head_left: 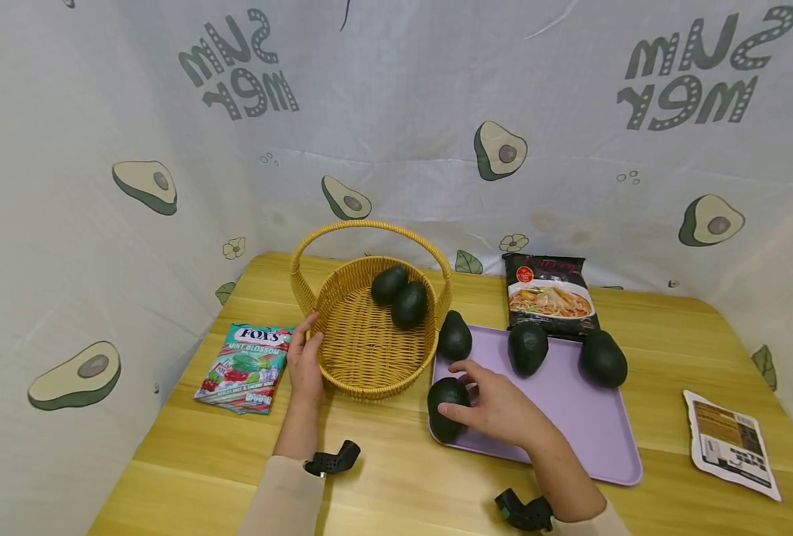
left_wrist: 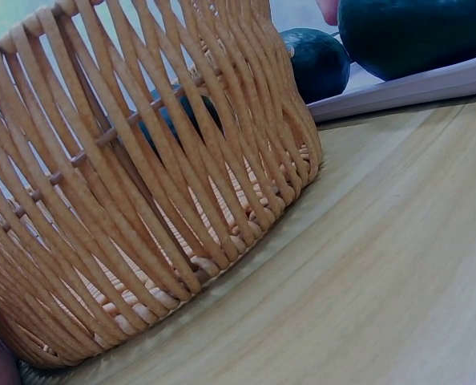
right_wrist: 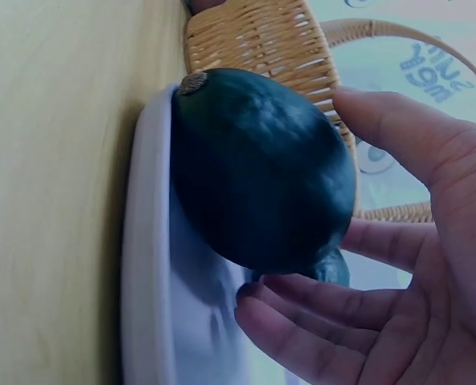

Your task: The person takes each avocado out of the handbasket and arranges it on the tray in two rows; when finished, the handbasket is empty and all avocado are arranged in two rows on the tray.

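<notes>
- While the right hand (head_left: pixel 497 406) curled around the nearest avocado (head_left: pixel 446 406), which lay on the purple tray's (head_left: pixel 590 432) corner beside the basket (head_left: pixel 369 331), the grip looked unsettled.
- Firm, rounded and smooth-skinned, the avocado probably wanted fingers around its widest part.
- The left hand (head_left: pixel 304 362) pressed relaxed fingers against the basket's wall.
- The low tray lip and bare table before the basket left room.

Head view looks down from above; both wrist views sit close, sharing the basket (head_left: pixel 369 335)

Six avocados (head_left: pixel 528 347), one basket (head_left: pixel 369 350), one tray (head_left: pixel 584 417), three packets (head_left: pixel 245 366).
</notes>
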### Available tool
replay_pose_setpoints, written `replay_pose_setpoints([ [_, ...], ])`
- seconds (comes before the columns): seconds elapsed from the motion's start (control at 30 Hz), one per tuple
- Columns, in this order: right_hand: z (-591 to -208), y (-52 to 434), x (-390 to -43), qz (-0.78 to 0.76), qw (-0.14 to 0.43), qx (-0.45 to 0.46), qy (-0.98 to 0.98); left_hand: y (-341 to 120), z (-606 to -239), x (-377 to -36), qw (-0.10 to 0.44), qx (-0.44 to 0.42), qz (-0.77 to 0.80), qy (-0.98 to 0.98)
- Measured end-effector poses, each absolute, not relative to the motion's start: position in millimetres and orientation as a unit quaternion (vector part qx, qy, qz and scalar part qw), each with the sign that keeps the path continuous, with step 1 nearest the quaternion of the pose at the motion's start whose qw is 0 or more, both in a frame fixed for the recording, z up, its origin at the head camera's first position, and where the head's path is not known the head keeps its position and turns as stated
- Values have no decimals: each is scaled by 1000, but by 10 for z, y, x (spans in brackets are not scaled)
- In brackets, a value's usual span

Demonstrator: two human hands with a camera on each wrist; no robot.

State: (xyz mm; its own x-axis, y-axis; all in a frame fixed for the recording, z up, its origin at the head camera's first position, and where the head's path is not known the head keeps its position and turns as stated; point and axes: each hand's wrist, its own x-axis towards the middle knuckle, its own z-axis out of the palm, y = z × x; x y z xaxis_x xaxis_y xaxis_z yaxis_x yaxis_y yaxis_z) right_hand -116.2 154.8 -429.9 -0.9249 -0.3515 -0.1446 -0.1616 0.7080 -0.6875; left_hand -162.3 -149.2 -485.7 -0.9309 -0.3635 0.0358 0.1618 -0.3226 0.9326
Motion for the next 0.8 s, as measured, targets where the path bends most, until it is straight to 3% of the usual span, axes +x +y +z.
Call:
replay_pose_setpoints([
  [0.17, -4244, 1579, -1158, -363, 107, -131, 916, -1490, -4853, -1625, 163, 90, -808, -559],
  [0.5, -4169, 1564, -1096, -403, -15, -151, 903, -1493, -4866, -1617, 166, 91, -807, -560],
  [0.8, -4032, 1422, -998, -430, -46, -168, 886, -1496, -4858, -1622, 164, 84, -805, -564],
])
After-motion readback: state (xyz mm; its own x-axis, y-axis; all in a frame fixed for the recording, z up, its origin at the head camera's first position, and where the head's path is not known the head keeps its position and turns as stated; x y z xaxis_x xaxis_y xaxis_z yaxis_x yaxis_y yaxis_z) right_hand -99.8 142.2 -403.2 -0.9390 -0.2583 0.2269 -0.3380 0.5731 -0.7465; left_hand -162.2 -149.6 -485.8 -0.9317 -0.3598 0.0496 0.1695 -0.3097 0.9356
